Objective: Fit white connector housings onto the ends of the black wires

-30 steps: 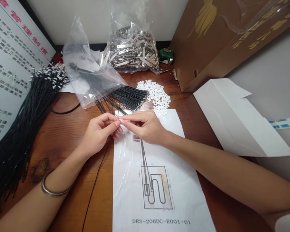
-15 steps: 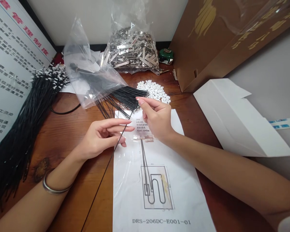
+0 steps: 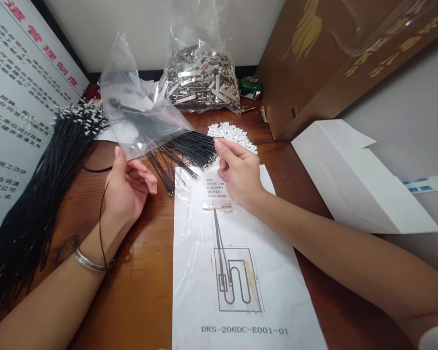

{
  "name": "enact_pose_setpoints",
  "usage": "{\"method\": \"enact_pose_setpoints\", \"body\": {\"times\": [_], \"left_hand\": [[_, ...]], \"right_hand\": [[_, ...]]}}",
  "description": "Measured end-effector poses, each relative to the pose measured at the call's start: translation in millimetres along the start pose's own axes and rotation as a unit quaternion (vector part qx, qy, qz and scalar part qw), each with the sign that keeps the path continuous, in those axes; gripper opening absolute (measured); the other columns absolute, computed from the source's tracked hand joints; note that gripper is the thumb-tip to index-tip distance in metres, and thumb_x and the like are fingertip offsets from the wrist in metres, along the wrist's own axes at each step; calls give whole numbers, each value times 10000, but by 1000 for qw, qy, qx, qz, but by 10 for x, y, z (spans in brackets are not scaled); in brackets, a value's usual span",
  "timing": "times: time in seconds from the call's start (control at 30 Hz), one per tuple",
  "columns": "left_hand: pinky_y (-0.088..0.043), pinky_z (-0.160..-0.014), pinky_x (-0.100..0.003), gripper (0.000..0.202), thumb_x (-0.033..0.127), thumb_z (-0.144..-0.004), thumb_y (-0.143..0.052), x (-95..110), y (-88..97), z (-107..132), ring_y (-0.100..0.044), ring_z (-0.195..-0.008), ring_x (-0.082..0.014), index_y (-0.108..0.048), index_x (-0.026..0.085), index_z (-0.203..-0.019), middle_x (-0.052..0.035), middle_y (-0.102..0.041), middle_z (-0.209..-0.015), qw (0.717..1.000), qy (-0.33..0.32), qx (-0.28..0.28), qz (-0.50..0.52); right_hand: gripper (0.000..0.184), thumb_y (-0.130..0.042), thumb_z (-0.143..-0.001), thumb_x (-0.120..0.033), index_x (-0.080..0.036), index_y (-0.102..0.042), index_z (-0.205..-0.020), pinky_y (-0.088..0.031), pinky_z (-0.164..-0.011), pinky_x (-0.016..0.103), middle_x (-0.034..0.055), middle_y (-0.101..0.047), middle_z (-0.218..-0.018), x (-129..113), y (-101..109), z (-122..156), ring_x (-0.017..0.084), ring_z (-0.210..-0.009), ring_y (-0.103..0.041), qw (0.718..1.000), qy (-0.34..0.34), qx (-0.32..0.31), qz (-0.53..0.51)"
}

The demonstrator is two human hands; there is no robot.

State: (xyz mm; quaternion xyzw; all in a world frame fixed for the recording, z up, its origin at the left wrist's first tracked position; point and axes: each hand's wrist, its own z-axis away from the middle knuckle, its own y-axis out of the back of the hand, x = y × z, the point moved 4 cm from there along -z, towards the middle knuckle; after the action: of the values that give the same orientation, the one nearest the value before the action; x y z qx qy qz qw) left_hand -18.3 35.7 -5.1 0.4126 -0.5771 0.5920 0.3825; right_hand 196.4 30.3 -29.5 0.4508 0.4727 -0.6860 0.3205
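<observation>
My left hand (image 3: 127, 187) is palm up at the left of the paper, its thumb raised and apart from the loosely curled fingers. A thin black wire (image 3: 100, 221) hangs loose over its wrist, down to a silver bracelet (image 3: 91, 260); its upper course behind the thumb is hard to follow. With thumb and index fingertip pressed together, my right hand (image 3: 241, 167) hovers above the top of a printed drawing sheet (image 3: 193, 291). What sits in that pinch is too small to make out. Close to the fingertips lie a bundle of black wires (image 3: 193, 148) and small white connector housings (image 3: 229, 132).
A clear bag (image 3: 122, 73) covers part of the wire bundle. Behind stand a bag of metal strips (image 3: 200, 80) and a green tape measure (image 3: 251, 87). More white-tipped black wires (image 3: 54, 175) hang at left. A brown box (image 3: 306, 63) and folded white card (image 3: 350, 180) occupy the right.
My left hand has moved left, away from the right hand, and turned palm up. The wire that ran straight past its fingers now loops over its wrist. My right hand has shifted slightly right.
</observation>
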Motion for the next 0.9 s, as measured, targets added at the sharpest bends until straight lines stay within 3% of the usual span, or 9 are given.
{"method": "enact_pose_setpoints", "body": {"times": [0.13, 0.27, 0.4, 0.5, 0.6, 0.67, 0.73, 0.83, 0.9], "left_hand": [[-295, -349, -196, 487, 412, -959, -581, 127, 139, -155, -365, -322, -42, -429, 195, -549, 65, -424, -397, 992, 56, 71, 84], [-251, -398, -207, 411, 275, -1010, -444, 339, 650, -449, -330, -356, -26, -389, 196, -611, 79, -422, -411, 989, 24, 117, 85], [-214, -497, -263, 396, 434, -981, -437, 517, 1340, -730, -551, -594, -112, -368, 224, -652, 46, -449, -453, 979, -106, 101, -141], [-233, -502, -268, 411, 626, -873, -469, 523, 1608, -791, -619, -798, -132, -478, 249, -710, 40, -645, -678, 971, -129, 155, -125], [-303, -476, -273, 418, 669, -822, -521, 428, 1355, -713, -602, -724, -106, -566, 255, -790, 40, -731, -926, 983, -79, 131, -101], [-287, -437, -257, 417, 652, -786, -617, 362, 1018, -562, -495, -527, -70, -576, 237, -772, 53, -710, -789, 979, -82, 143, -122], [-249, -411, -253, 307, 513, -783, -722, 280, 589, -378, -429, -452, -57, -606, 229, -771, 58, -664, -656, 969, -100, 78, -210], [-357, -472, -259, 187, 388, -848, -702, 148, 65, -79, -471, -504, -79, -650, 210, -822, 24, -675, -685, 925, -153, -47, -344], [-402, -531, -268, 126, 316, -869, -668, 67, -132, 77, -515, -558, -96, -678, 194, -899, 5, -701, -770, 868, -184, -115, -448]], "right_hand": [[283, -825, -704, -377, -205, -753, -917, -203, -402, 226, -71, -431, -501, 19, 8, -1, 63, -472, -344, 1000, 4, -10, 9], [316, -820, -707, -419, -207, -737, -927, -207, -402, 229, -74, -420, -514, 28, 3, 6, 62, -474, -351, 999, 23, -31, 27], [290, -789, -735, -421, -210, -722, -922, -207, -400, 237, -72, -421, -531, 40, 0, 11, 64, -473, -350, 997, 41, -48, 41], [278, -787, -729, -409, -208, -728, -912, -231, -401, 237, -66, -439, -529, 50, 1, 13, 68, -473, -359, 998, 37, -46, 35], [275, -788, -729, -399, -207, -731, -918, -256, -408, 233, -64, -451, -525, 55, 1, 15, 71, -475, -375, 998, 29, -42, 39], [256, -775, -745, -383, -207, -729, -925, -263, -416, 233, -68, -449, -517, 52, -2, 17, 73, -474, -380, 998, 29, -47, 42], [229, -756, -764, -360, -205, -731, -932, -264, -428, 234, -74, -441, -508, 39, -12, 21, 76, -478, -384, 995, 37, -63, 63], [183, -737, -778, -320, -184, -739, -900, -273, -452, 238, -72, -459, -502, 19, -59, 37, 79, -492, -403, 983, 43, -125, 131], [166, -727, -789, -302, -164, -742, -880, -291, -473, 243, -68, -485, -501, 9, -100, 52, 78, -496, -421, 968, 43, -173, 177]]}}
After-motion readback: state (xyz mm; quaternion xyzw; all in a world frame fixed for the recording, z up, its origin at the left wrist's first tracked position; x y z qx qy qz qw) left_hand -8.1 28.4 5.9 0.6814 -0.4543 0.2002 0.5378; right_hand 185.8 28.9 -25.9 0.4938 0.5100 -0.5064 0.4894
